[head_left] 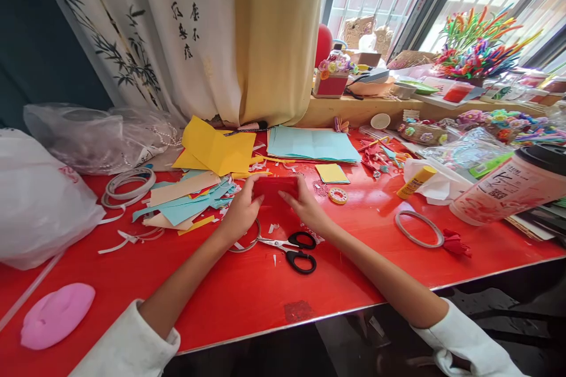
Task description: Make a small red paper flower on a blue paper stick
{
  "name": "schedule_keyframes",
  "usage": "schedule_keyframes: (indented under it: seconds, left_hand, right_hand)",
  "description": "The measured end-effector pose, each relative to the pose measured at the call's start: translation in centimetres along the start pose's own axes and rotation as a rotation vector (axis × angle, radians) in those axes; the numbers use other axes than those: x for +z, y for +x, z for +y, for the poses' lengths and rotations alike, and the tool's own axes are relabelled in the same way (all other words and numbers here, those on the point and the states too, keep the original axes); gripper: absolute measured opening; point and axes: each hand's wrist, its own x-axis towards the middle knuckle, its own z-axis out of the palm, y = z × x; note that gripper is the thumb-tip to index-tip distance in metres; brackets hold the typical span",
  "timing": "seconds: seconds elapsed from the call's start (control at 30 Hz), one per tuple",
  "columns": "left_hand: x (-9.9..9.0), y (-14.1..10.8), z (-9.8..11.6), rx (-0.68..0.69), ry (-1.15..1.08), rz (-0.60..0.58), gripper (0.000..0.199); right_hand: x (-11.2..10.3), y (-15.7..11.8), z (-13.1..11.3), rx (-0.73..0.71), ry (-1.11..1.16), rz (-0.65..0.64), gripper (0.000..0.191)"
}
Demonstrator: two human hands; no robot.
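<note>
Between my two hands is a piece of red paper [275,187], held upright by its sides; its lower part blends into the red tabletop. My left hand [242,207] grips its left edge, thumb on the near face. On the opposite edge, my right hand [308,206] pinches it the same way. Scissors with black handles [300,252] lie just below the hands, blades pointing left. A ring of tape [257,237] sits partly behind my left wrist. Left of the hands is a heap of blue, tan and yellow paper strips [186,203].
Yellow paper [221,147] and blue sheets [312,142] lie behind the hands. Small yellow squares [332,174], a glue stick [415,181], a tape roll [420,228] and a tilted paper cup [508,185] are on the right. White bags [39,200] and a pink lump [57,315] occupy the left.
</note>
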Motion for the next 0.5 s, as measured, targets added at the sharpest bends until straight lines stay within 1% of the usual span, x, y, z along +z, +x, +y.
schedule_keyframes:
  seconds: [0.1,0.17,0.3,0.37,0.43,0.5]
  left_hand:
    - [0.1,-0.1,-0.3,0.063,0.019,0.02,0.056]
    - [0.1,-0.2,-0.1,0.092,0.052,0.004,0.06]
    - [0.3,-0.5,0.6,0.147,0.224,-0.084,0.052]
    - [0.5,-0.6,0.9,0.19,0.268,-0.104,0.048]
    - [0.5,-0.7,1.0,0.23,0.276,-0.099,0.045]
    - [0.3,-0.7,1.0,0.247,0.267,-0.059,0.043]
  right_hand:
    - [0.1,0.0,0.1,-0.02,0.036,-0.041,0.034]
    - [0.3,-0.1,0.1,-0.038,0.045,-0.064,0.04]
    - [0.9,-0.4,0.0,-0.055,-0.078,-0.046,0.045]
    - [1.1,-0.5,0.0,-0.057,-0.13,-0.041,0.047]
    - [1.2,-0.5,0.0,-0.063,-0.125,-0.038,0.047]
    - [0.8,-0.3,-0.1,-0.074,-0.106,-0.035,0.045]
